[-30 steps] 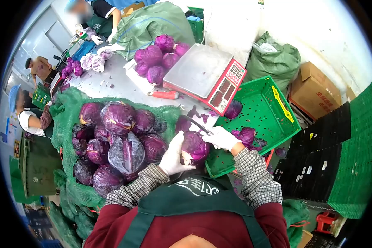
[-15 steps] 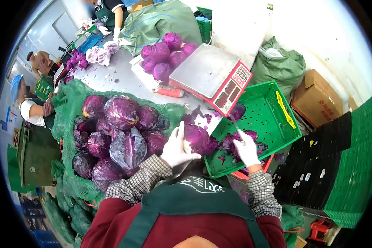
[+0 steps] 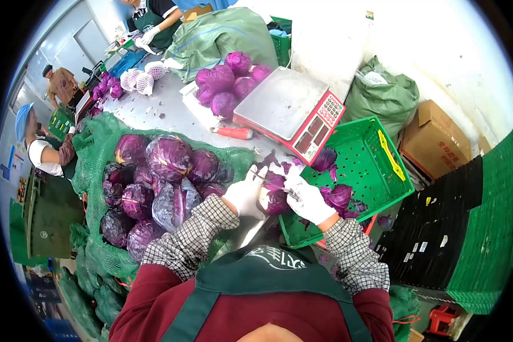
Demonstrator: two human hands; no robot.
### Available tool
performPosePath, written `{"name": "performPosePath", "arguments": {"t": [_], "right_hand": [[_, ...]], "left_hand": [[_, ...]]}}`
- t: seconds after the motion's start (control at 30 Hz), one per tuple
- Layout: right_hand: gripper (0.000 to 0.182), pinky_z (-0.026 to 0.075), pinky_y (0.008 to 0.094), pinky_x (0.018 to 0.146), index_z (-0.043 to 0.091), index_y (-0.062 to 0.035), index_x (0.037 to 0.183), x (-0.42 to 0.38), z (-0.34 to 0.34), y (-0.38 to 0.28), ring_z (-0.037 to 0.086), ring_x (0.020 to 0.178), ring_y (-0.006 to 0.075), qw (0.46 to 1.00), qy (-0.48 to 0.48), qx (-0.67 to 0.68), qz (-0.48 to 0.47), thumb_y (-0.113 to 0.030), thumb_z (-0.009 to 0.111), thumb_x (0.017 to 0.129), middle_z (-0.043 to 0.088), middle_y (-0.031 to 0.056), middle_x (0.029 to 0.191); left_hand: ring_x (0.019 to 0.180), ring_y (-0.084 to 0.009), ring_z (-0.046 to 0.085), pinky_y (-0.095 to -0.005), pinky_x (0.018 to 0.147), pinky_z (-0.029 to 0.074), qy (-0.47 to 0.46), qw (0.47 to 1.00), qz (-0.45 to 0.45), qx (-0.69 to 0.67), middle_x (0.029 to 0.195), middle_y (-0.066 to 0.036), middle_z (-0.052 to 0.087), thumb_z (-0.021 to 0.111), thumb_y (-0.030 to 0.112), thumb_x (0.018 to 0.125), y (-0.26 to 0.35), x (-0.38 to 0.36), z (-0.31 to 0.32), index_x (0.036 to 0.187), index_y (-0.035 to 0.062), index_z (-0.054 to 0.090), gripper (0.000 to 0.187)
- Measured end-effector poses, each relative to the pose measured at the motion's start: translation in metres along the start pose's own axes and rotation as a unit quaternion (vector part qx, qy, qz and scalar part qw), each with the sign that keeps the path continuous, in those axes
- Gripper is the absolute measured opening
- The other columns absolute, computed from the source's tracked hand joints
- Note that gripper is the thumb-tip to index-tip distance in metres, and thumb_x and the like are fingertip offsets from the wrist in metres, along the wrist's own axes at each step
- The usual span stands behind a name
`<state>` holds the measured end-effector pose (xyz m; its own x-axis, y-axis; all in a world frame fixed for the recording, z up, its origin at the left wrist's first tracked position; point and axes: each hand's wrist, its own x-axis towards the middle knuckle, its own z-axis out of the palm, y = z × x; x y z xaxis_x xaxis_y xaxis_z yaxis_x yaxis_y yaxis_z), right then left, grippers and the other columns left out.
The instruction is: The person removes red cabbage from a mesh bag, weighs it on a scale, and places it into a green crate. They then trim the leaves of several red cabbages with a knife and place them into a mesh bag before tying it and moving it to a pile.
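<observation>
My left hand, in a white glove, is closed on the left side of a purple cabbage at the table's edge. The cabbage's pale stem end faces left. My right hand, also gloved, grips a knife; its thin blade lies across the top of the cabbage and points toward my left hand. The knife's handle is hidden in my fingers. Just right of that hand, a green crate holds loose purple cabbage leaves.
An open green mesh sack of whole cabbages lies left. Ahead are a red-edged scale, trimmed cabbages and an orange-red handled object. Cardboard box and stacked black crates stand right. Co-workers stand far left.
My right hand has moved left from over the crate, bringing the knife onto the cabbage. The cabbage has turned slightly in my left hand, and a loose outer leaf no longer sticks out right.
</observation>
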<state>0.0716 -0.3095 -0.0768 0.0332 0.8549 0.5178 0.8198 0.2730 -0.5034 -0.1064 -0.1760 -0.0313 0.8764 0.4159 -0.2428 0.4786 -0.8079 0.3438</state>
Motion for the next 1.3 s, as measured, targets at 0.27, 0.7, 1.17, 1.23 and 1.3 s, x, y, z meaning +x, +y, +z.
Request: {"name": "performPosePath", "arguments": {"t": [0.27, 0.7, 1.17, 1.23, 1.3], "right_hand": [[0.016, 0.049, 0.0310, 0.063, 0.058, -0.0046, 0.096, -0.084, -0.005, 0.079, 0.059, 0.067, 0.0208, 0.917, 0.166, 0.018, 0.363, -0.006, 0.058, 0.080, 0.058, 0.0096, 0.075], [0.056, 0.039, 0.0405, 0.099, 0.032, 0.0063, 0.137, -0.051, 0.044, -0.004, 0.048, 0.118, 0.0380, 0.980, 0.047, 0.004, 0.193, -0.030, 0.041, 0.095, 0.045, 0.0257, 0.132], [0.055, 0.051, 0.0374, 0.079, 0.026, -0.0009, 0.142, -0.025, 0.016, -0.026, 0.059, 0.101, 0.0330, 0.960, -0.028, -0.101, 0.260, -0.024, 0.042, 0.095, 0.052, 0.0211, 0.125], [0.050, 0.051, 0.0369, 0.079, 0.032, 0.0009, 0.138, -0.026, 0.019, -0.011, 0.059, 0.101, 0.0314, 0.965, -0.044, -0.110, 0.234, -0.025, 0.040, 0.096, 0.051, 0.0209, 0.126], [0.048, 0.051, 0.0374, 0.079, 0.035, 0.0012, 0.136, -0.021, 0.014, -0.006, 0.059, 0.101, 0.0310, 0.964, -0.072, -0.130, 0.223, -0.025, 0.038, 0.096, 0.051, 0.0209, 0.127]], "left_hand": [[0.132, -0.0456, 0.027, -0.0402, 0.109, 0.029, 0.031, 0.994, -0.102, 0.026, 0.141, -0.040, 0.014, 0.079, 0.062, 0.050, -0.004, -0.001, 0.004, 0.138, -0.0152, 0.012, 0.135], [0.110, -0.0413, 0.053, -0.0398, 0.091, 0.047, 0.040, 0.995, -0.076, -0.049, 0.135, -0.036, 0.030, 0.077, 0.065, 0.051, 0.041, 0.005, 0.008, 0.142, -0.0084, 0.002, 0.138], [0.091, -0.0388, 0.061, -0.0383, 0.077, 0.053, 0.062, 0.993, -0.099, -0.028, 0.119, -0.037, 0.040, 0.073, 0.056, 0.057, 0.058, 0.020, 0.009, 0.139, -0.0133, 0.012, 0.123], [0.092, -0.0382, 0.061, -0.0385, 0.076, 0.053, 0.053, 0.992, -0.108, -0.036, 0.120, -0.037, 0.040, 0.073, 0.056, 0.057, 0.066, 0.019, 0.004, 0.138, -0.0134, 0.012, 0.122], [0.091, -0.0371, 0.062, -0.0378, 0.074, 0.054, 0.089, 0.990, -0.107, -0.027, 0.120, -0.036, 0.039, 0.073, 0.054, 0.058, 0.065, 0.023, 0.014, 0.138, -0.0130, 0.013, 0.121]]}}
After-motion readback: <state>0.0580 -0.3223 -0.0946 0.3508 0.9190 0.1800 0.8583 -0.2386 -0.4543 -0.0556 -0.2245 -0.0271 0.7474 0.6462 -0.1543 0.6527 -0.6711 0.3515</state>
